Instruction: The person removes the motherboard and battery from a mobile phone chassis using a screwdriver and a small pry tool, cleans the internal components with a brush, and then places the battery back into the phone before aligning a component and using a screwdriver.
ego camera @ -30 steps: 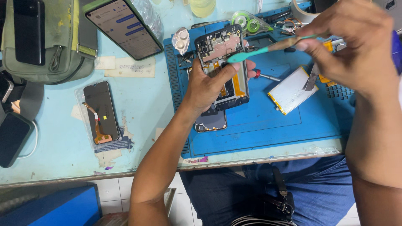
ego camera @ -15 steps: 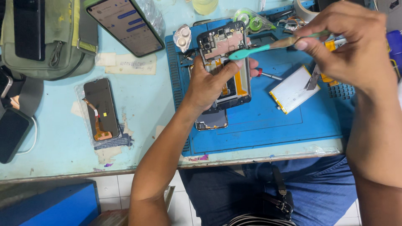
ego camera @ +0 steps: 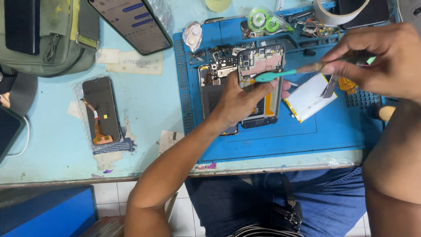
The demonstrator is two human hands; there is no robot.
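An opened phone frame [ego camera: 263,61] with its circuit board bare lies on the blue work mat [ego camera: 280,140]. My left hand [ego camera: 241,98] presses down on the frame's middle and lower part. My right hand [ego camera: 381,59] grips a slim tool with a teal tip [ego camera: 274,75], and the tip rests over the frame just above my left fingers. A second opened phone body [ego camera: 213,87] lies beside the frame on the left, partly under my left hand. A white battery [ego camera: 309,96] lies on the mat to the right.
A detached black screen with an orange flex cable [ego camera: 101,109] lies on the light blue table. A lit phone [ego camera: 131,22] and a green bag [ego camera: 48,39] sit at the back left. A tape dispenser [ego camera: 265,19], a tape roll [ego camera: 340,11] and small parts crowd the mat's far edge.
The view has shifted slightly, so the mat and phones sit a little lower in the picture. My right hand and the tool's tip have come down closer to my left fingers.
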